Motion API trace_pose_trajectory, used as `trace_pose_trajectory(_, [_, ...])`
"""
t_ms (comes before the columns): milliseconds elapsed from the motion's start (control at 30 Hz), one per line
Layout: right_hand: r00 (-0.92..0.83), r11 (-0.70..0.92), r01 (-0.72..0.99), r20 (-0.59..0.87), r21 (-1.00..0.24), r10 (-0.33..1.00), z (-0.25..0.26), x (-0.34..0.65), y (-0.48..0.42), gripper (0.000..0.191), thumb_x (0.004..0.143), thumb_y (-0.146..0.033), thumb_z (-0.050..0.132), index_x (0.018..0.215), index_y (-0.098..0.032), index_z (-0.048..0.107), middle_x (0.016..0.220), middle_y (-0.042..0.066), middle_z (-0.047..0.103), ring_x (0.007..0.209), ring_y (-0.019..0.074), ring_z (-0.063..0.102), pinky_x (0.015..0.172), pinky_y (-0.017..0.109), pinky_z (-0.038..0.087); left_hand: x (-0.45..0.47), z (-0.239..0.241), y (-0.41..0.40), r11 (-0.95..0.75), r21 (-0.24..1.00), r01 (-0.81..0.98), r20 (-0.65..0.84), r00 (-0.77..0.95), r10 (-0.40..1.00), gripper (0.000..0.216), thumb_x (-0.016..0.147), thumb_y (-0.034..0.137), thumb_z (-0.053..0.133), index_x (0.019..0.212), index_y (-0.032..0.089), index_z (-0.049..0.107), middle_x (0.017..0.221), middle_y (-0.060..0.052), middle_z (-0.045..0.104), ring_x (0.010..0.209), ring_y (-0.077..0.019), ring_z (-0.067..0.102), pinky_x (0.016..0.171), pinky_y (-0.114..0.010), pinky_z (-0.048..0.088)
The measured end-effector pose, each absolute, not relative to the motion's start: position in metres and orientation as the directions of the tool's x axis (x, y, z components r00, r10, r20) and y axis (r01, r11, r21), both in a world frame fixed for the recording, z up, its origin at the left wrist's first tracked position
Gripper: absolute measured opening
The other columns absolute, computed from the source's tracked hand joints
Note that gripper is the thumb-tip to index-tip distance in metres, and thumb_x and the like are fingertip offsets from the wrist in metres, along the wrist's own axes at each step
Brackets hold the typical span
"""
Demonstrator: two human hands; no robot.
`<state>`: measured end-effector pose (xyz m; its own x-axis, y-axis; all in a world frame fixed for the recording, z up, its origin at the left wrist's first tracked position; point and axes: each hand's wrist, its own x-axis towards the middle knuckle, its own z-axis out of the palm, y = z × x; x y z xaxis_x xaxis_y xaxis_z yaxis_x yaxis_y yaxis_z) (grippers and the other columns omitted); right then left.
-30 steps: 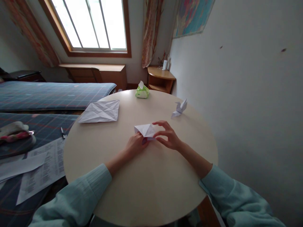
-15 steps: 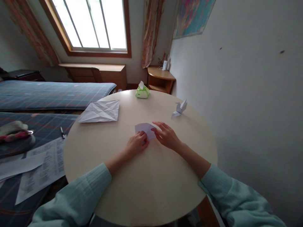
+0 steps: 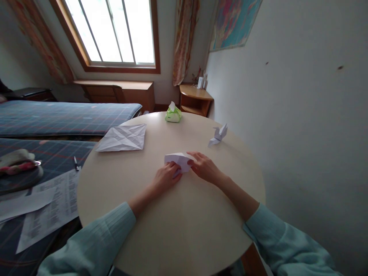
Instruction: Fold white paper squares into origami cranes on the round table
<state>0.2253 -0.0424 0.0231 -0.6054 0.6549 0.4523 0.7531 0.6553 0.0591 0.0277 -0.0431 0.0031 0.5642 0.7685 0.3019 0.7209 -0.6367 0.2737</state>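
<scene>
A small folded white paper lies near the middle of the round beige table. My left hand presses on its near left corner with curled fingers. My right hand rests on its right edge, fingers bent down onto the fold. Both sleeves are pale green. A finished white paper bird stands to the right, beyond my right hand. A creased, unfolded white sheet lies at the table's left side.
A green tissue pack sits at the table's far edge. Beds with blue plaid covers are on the left, with printed papers and a pen. A wall is close on the right. A wooden corner stand is behind.
The paper's raised flap has been pressed flat. My right hand came down from above the paper onto its right edge. My left hand stayed on the near corner.
</scene>
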Motion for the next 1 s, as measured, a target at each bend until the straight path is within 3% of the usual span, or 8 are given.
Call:
trace_pose_trajectory(167, [-0.578,0.624,0.776,0.494,0.089,0.65,0.025,0.217,-0.044,0.015,0.076,-0.012,0.048,0.087,-0.015,0.057,0.113,0.013,0.052,0.105,0.0222,0.045,0.091,0.039,0.039,0.031,-0.001,-0.042,-0.656,0.245,0.714,0.327,0.576,0.749,0.03,0.078,0.028,0.048,0.105,0.018,0.057,0.092,-0.008,0.057,0.083,-0.0191,0.054,0.071,-0.03,0.046])
trace_pose_trajectory(333, [-0.541,0.588,0.806,0.493,0.071,0.681,0.029,0.213,-0.05,0.012,0.069,-0.013,0.054,0.08,-0.014,0.058,0.104,0.012,0.056,0.1,0.0243,0.047,0.088,0.04,0.041,0.035,-0.001,-0.043,-0.723,0.276,0.634,0.305,0.655,0.691,0.022,0.079,0.021,0.045,0.092,0.018,0.063,0.089,-0.007,0.058,0.083,-0.0173,0.053,0.072,-0.027,0.045])
trace_pose_trajectory(400, [-0.534,0.599,0.8,0.509,0.044,0.676,0.028,0.213,-0.049,0.011,0.071,-0.014,0.052,0.081,-0.014,0.057,0.104,0.013,0.055,0.099,0.0234,0.049,0.086,0.039,0.043,0.035,-0.001,-0.042,-0.711,0.318,0.627,0.306,0.642,0.703,0.021,0.08,0.02,0.043,0.09,0.016,0.061,0.089,-0.007,0.058,0.083,-0.0173,0.054,0.073,-0.027,0.045])
trace_pose_trajectory(533, [-0.553,0.661,0.75,0.545,-0.003,0.63,0.02,0.212,-0.044,0.009,0.078,-0.018,0.049,0.084,-0.014,0.056,0.116,0.015,0.05,0.108,0.0225,0.047,0.087,0.038,0.045,0.034,-0.002,-0.039,-0.639,0.469,0.609,0.31,0.564,0.765,0.029,0.079,0.017,0.042,0.108,0.013,0.048,0.085,-0.006,0.06,0.077,-0.0156,0.055,0.071,-0.027,0.045])
trace_pose_trajectory(633, [-0.547,0.669,0.743,0.557,-0.022,0.625,0.011,0.21,-0.039,0.009,0.08,-0.017,0.048,0.085,-0.014,0.055,0.114,0.015,0.053,0.106,0.021,0.05,0.086,0.036,0.047,0.033,-0.003,-0.036,-0.613,0.554,0.563,0.292,0.558,0.777,0.037,0.078,0.016,0.044,0.114,0.015,0.04,0.082,-0.003,0.06,0.073,-0.0139,0.055,0.07,-0.027,0.044])
trace_pose_trajectory(1000, [-0.482,0.611,0.787,0.534,-0.086,0.695,0.008,0.207,-0.034,0.012,0.08,-0.014,0.05,0.092,-0.014,0.053,0.102,0.011,0.061,0.091,0.0175,0.06,0.075,0.027,0.051,0.025,0.002,-0.033,-0.564,0.692,0.45,0.224,0.61,0.76,0.033,0.078,0.023,0.047,0.11,0.018,0.041,0.087,-0.004,0.06,0.077,-0.0131,0.056,0.073,-0.027,0.046])
